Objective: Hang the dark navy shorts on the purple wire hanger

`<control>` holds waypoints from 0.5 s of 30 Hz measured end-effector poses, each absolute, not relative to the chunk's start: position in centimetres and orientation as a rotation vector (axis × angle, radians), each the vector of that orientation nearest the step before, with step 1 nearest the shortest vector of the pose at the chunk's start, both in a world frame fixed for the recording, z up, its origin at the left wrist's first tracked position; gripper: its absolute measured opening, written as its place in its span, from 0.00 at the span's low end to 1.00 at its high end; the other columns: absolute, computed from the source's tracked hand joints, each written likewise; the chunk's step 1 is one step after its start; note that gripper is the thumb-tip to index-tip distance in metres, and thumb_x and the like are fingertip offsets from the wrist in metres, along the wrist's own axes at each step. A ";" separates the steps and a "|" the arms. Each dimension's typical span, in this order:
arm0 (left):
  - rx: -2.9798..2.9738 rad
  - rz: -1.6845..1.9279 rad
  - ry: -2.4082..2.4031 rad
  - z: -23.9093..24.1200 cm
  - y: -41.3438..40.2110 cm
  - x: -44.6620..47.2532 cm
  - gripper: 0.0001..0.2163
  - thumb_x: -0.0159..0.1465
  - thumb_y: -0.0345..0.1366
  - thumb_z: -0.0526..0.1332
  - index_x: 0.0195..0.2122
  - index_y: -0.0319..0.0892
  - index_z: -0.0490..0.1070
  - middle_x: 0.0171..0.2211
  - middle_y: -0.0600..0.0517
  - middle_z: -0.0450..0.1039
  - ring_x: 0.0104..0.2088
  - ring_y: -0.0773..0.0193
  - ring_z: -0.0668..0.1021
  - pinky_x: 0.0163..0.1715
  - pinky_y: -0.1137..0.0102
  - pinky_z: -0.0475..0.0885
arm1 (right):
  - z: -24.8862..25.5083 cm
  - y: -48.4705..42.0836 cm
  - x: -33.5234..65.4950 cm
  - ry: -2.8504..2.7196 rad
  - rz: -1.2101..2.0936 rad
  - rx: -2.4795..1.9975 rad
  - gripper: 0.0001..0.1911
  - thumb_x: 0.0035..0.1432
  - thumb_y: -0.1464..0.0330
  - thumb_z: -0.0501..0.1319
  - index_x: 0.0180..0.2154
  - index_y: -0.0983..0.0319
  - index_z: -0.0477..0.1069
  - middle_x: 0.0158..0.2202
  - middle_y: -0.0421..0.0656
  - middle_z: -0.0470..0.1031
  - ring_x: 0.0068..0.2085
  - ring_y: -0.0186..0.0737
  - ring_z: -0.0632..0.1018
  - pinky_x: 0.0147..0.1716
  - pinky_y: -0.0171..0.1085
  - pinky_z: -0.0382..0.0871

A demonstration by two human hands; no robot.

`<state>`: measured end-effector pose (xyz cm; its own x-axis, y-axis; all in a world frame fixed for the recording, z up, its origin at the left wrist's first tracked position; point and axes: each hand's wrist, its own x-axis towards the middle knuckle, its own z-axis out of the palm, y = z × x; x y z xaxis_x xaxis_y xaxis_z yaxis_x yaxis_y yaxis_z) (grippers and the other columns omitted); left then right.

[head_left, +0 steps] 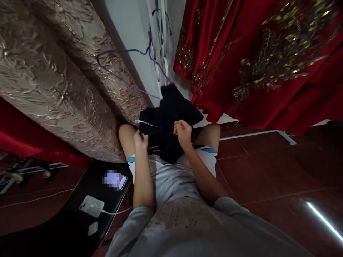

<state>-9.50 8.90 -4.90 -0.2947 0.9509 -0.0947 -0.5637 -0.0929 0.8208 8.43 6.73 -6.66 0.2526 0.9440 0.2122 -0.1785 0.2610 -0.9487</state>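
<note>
A dark garment lies across my lap and between my knees, its upper end at a purple clothes hanger. My left hand is at the garment's left edge, fingers curled closed; what they hold, if anything, is too dark to tell. Just above it, a thin white strip crosses the dark cloth. Over the garment's right part, my right hand is closed with bent fingers, and its grip is also unclear. The two hands are apart, with dark cloth between them.
Beige embossed curtain-like fabric hangs close on the left. Red cloth with gold sequins hangs at the right, near a white metal rack. On a black bench lie a lit phone and a cabled white device.
</note>
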 end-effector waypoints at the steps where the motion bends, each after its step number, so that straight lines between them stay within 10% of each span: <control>1: 0.582 1.650 0.931 -5.4 8.4 -8.6 0.08 0.74 0.36 0.61 0.46 0.37 0.75 0.45 0.45 0.75 0.42 0.64 0.79 0.44 0.70 0.78 | -6.9 6.9 9.1 -1.039 0.969 -0.991 0.14 0.55 0.56 0.61 0.29 0.60 0.67 0.20 0.36 0.68 0.23 0.31 0.69 0.26 0.32 0.61; 7: 1.272 1.655 0.863 -2.3 5.8 -3.9 0.08 0.66 0.40 0.70 0.37 0.40 0.78 0.37 0.49 0.76 0.38 0.63 0.79 0.41 0.73 0.75 | -8.2 6.6 8.3 -1.569 1.110 -0.797 0.30 0.48 0.57 0.73 0.51 0.60 0.71 0.52 0.46 0.77 0.54 0.47 0.77 0.55 0.44 0.72; 15: 1.837 1.439 0.875 -3.1 6.9 -8.0 0.32 0.73 0.64 0.46 0.52 0.43 0.76 0.51 0.43 0.74 0.56 0.54 0.75 0.58 0.63 0.70 | -1.4 7.5 9.9 -1.830 1.252 -0.914 0.01 0.54 0.71 0.60 0.32 0.61 0.70 0.30 0.41 0.72 0.33 0.41 0.73 0.32 0.39 0.70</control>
<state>-8.00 6.85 -3.13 0.1795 0.8144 0.5519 0.1159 -0.5746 0.8102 9.92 7.49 -1.35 -0.4843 0.8580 0.1712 0.1516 0.2750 -0.9494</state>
